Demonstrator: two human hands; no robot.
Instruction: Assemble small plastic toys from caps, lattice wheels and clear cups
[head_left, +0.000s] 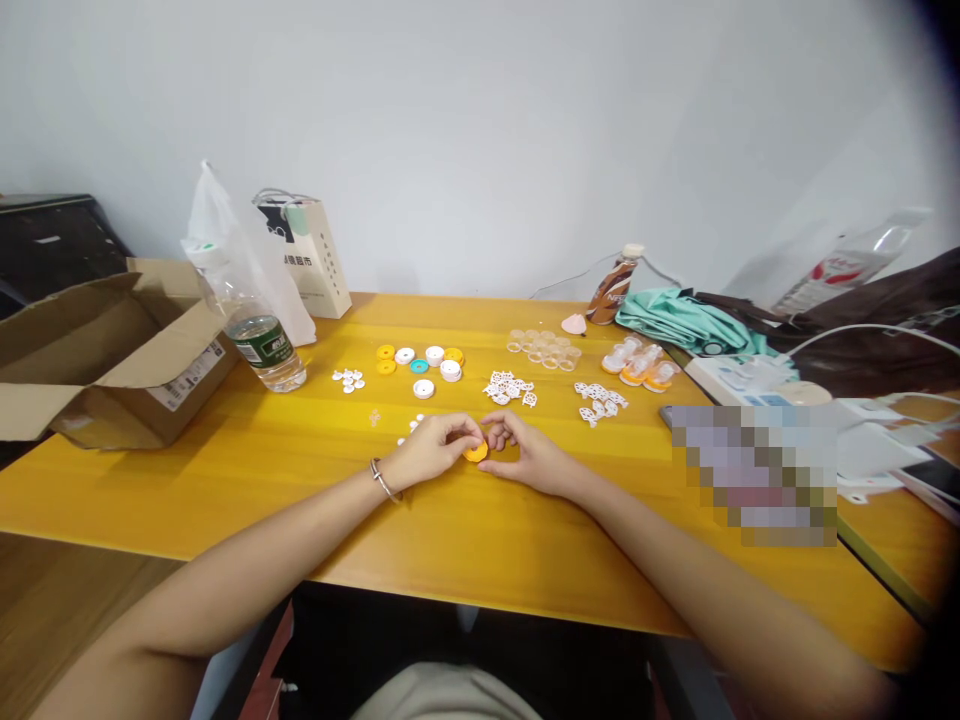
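Observation:
My left hand [441,446] pinches a small orange round disc [476,454] between thumb and fingers, just above the table. My right hand [529,455] is close on the disc's right side, its thumb and fingers apart with a gap between them; whether a fingertip touches the disc I cannot tell. Beyond my hands lie white spoked pieces [508,387] in a pile and more white cut-out pieces [598,400]. Round caps in white, orange and teal [418,367] stand in a group. Small white knobs [348,379] lie to the left, and a few more are partly hidden behind my left hand.
Clear plastic cups [544,350] stand in rows at the back. Beside them are orange-based clear assemblies [640,364] and a brown drink bottle [613,285]. A water bottle [262,340] and cardboard box [150,390] stand left. A power strip [739,383] and blurred phone-like object [750,475] lie right.

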